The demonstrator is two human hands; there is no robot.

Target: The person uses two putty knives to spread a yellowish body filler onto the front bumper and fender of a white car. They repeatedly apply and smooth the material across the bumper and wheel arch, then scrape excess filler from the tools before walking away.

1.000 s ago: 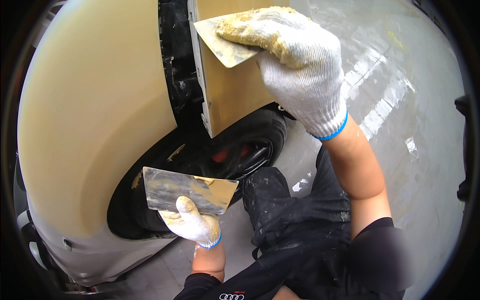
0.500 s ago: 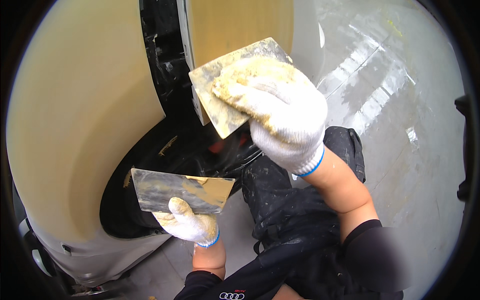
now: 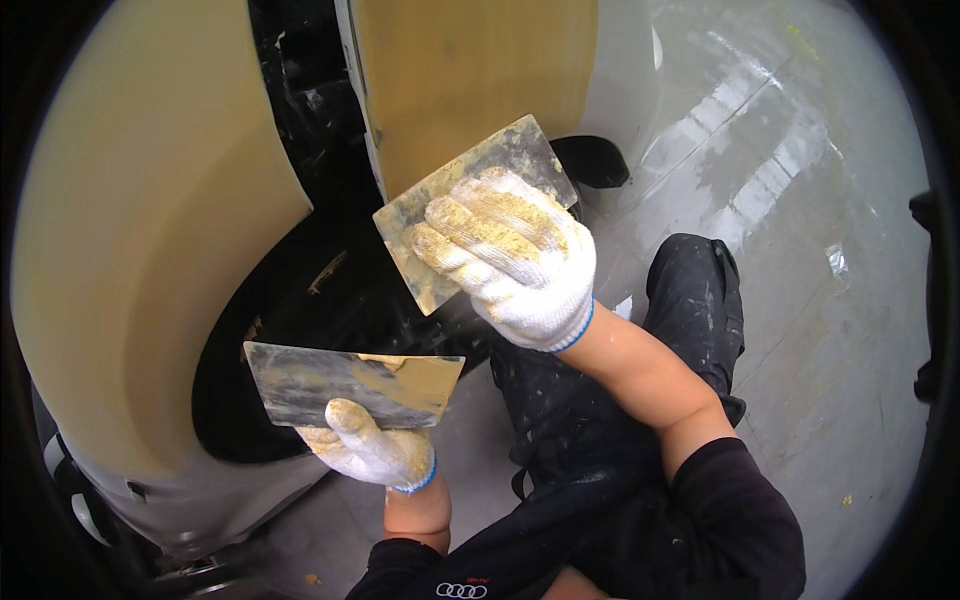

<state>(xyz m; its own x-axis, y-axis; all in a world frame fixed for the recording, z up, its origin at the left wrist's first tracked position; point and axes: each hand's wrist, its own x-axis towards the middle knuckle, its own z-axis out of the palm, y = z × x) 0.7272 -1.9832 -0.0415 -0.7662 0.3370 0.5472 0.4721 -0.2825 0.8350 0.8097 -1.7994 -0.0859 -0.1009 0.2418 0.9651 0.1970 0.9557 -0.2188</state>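
Observation:
My left hand (image 3: pixel 370 445), in a white knit glove, grips a flat grey putty spreader (image 3: pixel 300 380) from below, thumb laid over its face. Tan filler paste (image 3: pixel 415 383) covers the right part of that blade, thickest along the upper edge. My right hand (image 3: pixel 510 255), gloved and caked with yellowish filler on the fingers, is closed on a second putty spreader (image 3: pixel 405 240). That one is smeared and held tilted, above and right of the first. Beyond it stands a car door edge-on with a tan filler-coated panel (image 3: pixel 470 70), apart from the blade as far as I can see.
At the left curves a car body panel (image 3: pixel 150 250) with a broad tan filler coat. A dark door opening (image 3: pixel 310 300) lies between it and the door. My bent knee (image 3: pixel 695 270) is below the door, over a grey floor (image 3: pixel 830 330) with shiny reflections.
My right hand has come down and slightly left with its spreader, and its fingers have turned more into sight. The left hand with its spreader is nearly where it was.

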